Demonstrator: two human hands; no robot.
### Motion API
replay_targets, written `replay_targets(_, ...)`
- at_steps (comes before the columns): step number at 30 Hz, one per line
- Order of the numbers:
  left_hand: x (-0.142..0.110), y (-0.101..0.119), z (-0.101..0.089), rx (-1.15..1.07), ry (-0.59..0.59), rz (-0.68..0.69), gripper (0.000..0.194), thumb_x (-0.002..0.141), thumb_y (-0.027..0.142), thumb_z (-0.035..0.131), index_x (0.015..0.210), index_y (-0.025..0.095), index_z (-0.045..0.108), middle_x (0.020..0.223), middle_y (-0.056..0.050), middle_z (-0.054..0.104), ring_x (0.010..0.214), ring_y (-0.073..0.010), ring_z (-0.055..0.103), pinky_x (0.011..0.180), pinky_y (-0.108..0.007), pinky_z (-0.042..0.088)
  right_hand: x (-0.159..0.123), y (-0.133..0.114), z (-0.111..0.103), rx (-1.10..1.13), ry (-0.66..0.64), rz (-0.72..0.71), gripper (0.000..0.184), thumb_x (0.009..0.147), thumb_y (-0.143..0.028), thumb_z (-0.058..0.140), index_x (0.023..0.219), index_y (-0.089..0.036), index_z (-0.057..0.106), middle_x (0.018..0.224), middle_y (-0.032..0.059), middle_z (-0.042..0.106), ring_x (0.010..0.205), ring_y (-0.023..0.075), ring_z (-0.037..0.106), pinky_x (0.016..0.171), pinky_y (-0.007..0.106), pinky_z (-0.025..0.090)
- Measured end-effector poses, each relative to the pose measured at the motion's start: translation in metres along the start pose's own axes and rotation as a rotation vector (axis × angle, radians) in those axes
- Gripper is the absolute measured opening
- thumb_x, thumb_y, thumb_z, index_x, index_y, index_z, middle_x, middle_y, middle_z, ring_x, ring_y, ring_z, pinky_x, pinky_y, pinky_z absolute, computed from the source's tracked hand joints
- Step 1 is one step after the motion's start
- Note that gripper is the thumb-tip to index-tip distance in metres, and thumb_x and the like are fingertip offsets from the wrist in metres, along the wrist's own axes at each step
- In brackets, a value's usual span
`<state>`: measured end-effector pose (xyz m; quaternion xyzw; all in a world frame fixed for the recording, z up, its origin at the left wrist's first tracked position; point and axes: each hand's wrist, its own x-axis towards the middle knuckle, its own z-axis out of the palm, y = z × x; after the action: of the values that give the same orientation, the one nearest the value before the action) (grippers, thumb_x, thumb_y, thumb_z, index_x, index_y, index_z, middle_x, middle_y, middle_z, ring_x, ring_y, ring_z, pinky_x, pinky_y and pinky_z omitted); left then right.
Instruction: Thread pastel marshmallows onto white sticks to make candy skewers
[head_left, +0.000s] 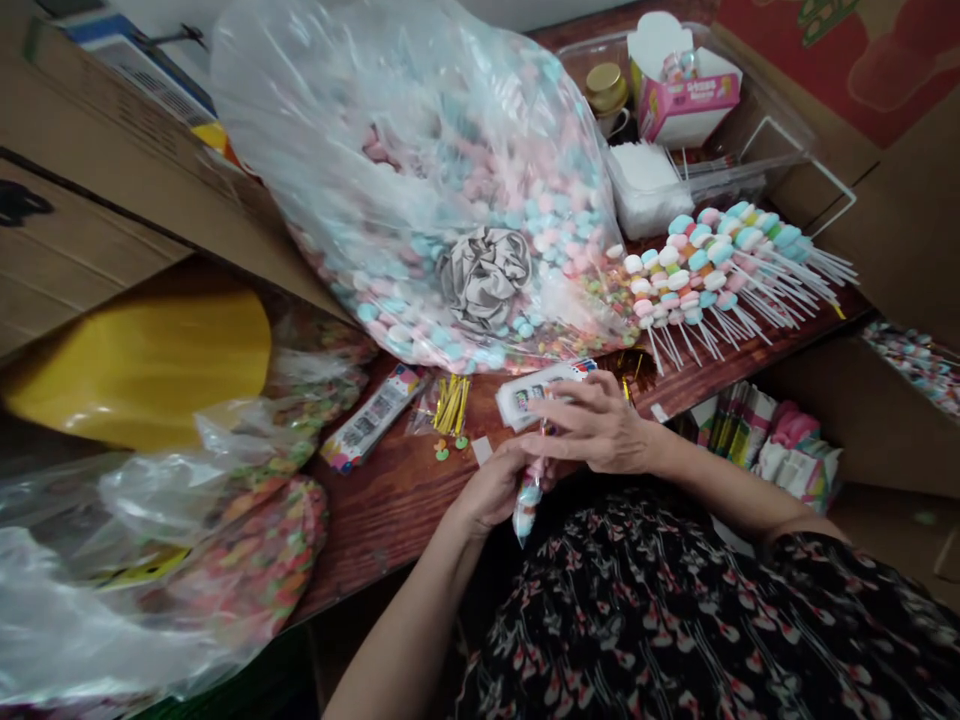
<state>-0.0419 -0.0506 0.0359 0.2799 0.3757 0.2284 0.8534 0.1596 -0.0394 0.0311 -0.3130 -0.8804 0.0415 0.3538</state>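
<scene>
My left hand [491, 488] grips a slim transparent bag holding a candy stick [529, 503], pastel pieces showing at its lower end. My right hand [596, 425] is curled over the bag's upper end, its fingertips pinching near the neck. Behind the fingers lies a white printed card strip [536, 393]. Gold twist ties [451, 405] and a barcoded printed strip [373, 418] rest on the wooden table [390, 510] to the left. Farther forward are a huge plastic bag of pink and blue candies [420, 180] and a pile of candy skewers [724, 275].
Cardboard boxes [82, 230] stand at the left, beside a yellow cone-shaped object [142, 370]. Plastic bags of colourful candy [255, 550] heap at the lower left. A pink-and-white paper box [682, 85] and a gold-lidded jar [606, 88] stand at the back.
</scene>
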Motion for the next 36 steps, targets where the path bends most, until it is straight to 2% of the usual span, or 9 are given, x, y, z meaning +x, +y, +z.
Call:
replay_targets(5,-0.007,-0.009,-0.002,0.005,-0.184,-0.137,0.032,0.078,0.032,0.068,0.057,0.013,0.052,0.059,-0.003,0.054,0.05,-0.0128,0.054,0.05,-0.025,0.041,-0.004,0.003,-0.01,-0.164,-0.182,-0.356,0.026,0.099,-0.02,0.041,0.114,-0.024,0.061,0.11,0.0006,0.067,0.12,0.0175,0.047,0.101,0.046,0.027)
replay_targets(13,-0.027,-0.027,-0.015,-0.185,-0.246,-0.301,0.031,0.079,0.032,0.066,0.059,0.012,0.054,0.054,-0.001,0.05,0.037,-0.0071,0.042,0.036,-0.018,0.03,-0.022,-0.015,0.007,-0.147,-0.071,-0.382,0.028,0.097,-0.02,0.045,0.12,-0.019,0.059,0.103,0.0033,0.063,0.109,0.0197,0.049,0.098,0.053,0.027)
replay_targets(18,-0.033,-0.026,-0.015,-0.093,-0.234,-0.355,0.035,0.079,0.039,0.065,0.06,0.013,0.053,0.053,0.0,0.049,0.035,-0.0053,0.034,0.034,-0.018,0.024,-0.015,-0.014,0.015,-0.057,-0.081,-0.435,0.022,0.098,-0.019,0.041,0.098,-0.02,0.064,0.08,-0.0009,0.06,0.087,0.0156,0.049,0.092,0.048,0.027)
replay_targets(21,-0.036,-0.012,-0.01,0.307,-0.141,-0.246,0.036,0.084,0.045,0.062,0.066,0.014,0.057,0.058,0.0,0.05,0.042,-0.0066,0.038,0.04,-0.019,0.029,-0.009,-0.018,0.014,0.036,-0.232,-0.29,0.02,0.093,-0.018,0.044,0.085,-0.019,0.063,0.076,0.0003,0.061,0.083,0.0169,0.049,0.088,0.048,0.028)
replay_targets(26,-0.037,0.001,-0.006,1.213,0.139,0.357,0.016,0.085,0.033,0.062,0.08,0.02,0.07,0.074,-0.006,0.063,0.068,-0.0165,0.055,0.065,-0.027,0.044,0.001,-0.022,0.012,0.252,-0.514,0.24,0.019,0.086,-0.023,0.053,0.073,-0.017,0.065,0.075,0.0045,0.067,0.078,0.0172,0.052,0.073,0.034,0.032)
replay_targets(28,-0.036,-0.004,-0.01,1.351,0.249,0.551,0.014,0.082,0.029,0.066,0.092,0.023,0.074,0.088,-0.01,0.07,0.081,-0.0215,0.061,0.077,-0.032,0.047,0.007,-0.019,0.01,0.433,-0.581,0.445,0.025,0.088,-0.026,0.053,0.07,-0.016,0.067,0.071,0.0035,0.068,0.071,0.0146,0.053,0.065,0.029,0.032)
replay_targets(31,-0.032,-0.017,-0.014,1.399,0.315,0.648,0.02,0.079,0.027,0.07,0.098,0.025,0.075,0.099,-0.013,0.072,0.093,-0.0257,0.063,0.087,-0.036,0.047,0.01,-0.015,0.008,0.706,-0.675,0.692,0.026,0.087,-0.021,0.054,0.066,-0.014,0.068,0.059,-0.0015,0.062,0.059,0.0104,0.052,0.058,0.024,0.032)
replay_targets(33,-0.026,-0.022,-0.012,1.384,0.292,0.617,0.017,0.08,0.027,0.069,0.095,0.025,0.075,0.097,-0.013,0.072,0.089,-0.025,0.063,0.087,-0.036,0.047,0.005,-0.012,0.004,0.683,-0.679,0.695,0.027,0.088,-0.02,0.055,0.066,-0.014,0.067,0.057,-0.0021,0.06,0.058,0.0102,0.052,0.058,0.023,0.034)
replay_targets(36,-0.016,-0.021,-0.006,1.274,0.306,0.561,0.01,0.08,0.028,0.067,0.084,0.024,0.075,0.084,-0.01,0.071,0.078,-0.0213,0.06,0.081,-0.033,0.046,-0.011,-0.004,-0.008,0.363,-0.484,0.489,0.024,0.092,-0.025,0.053,0.076,-0.015,0.069,0.073,0.0029,0.066,0.073,0.0142,0.054,0.069,0.026,0.039)
